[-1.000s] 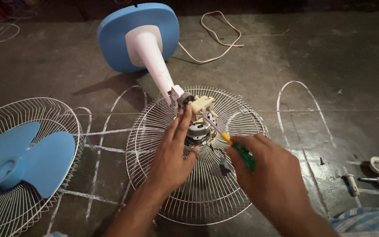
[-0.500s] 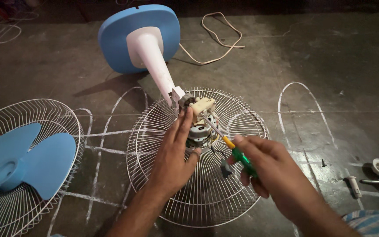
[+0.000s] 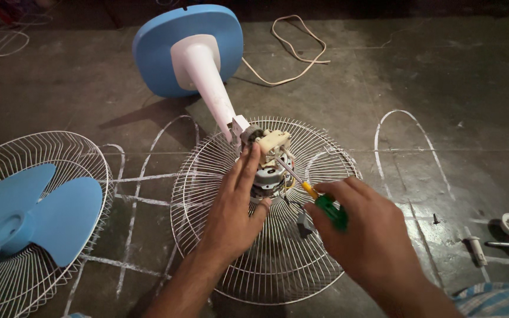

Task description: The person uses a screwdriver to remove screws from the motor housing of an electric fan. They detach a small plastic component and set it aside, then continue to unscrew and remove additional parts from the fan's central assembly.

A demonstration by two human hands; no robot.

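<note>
Dark concrete floor (image 3: 443, 70) is carrying a round wire grille (image 3: 207, 194), with the bare metal motor (image 3: 269, 174) at its middle. Left hand (image 3: 234, 212) is clamping the motor; right hand (image 3: 366, 235) is gripping a green-handled screwdriver (image 3: 316, 200). Keeping the tip seated squarely should prevent slipping.

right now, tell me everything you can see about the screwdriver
The screwdriver has a green handle, a yellow collar and a thin bare metal shaft. The right hand grips the handle, which shows only between the fingers. The tool slants up and to the left, its tip set into the exposed fan motor just below the cream plastic piece on top. The tip itself is too small to make out. The left hand steadies the motor beside it, above the white wire grille on the floor.
</note>
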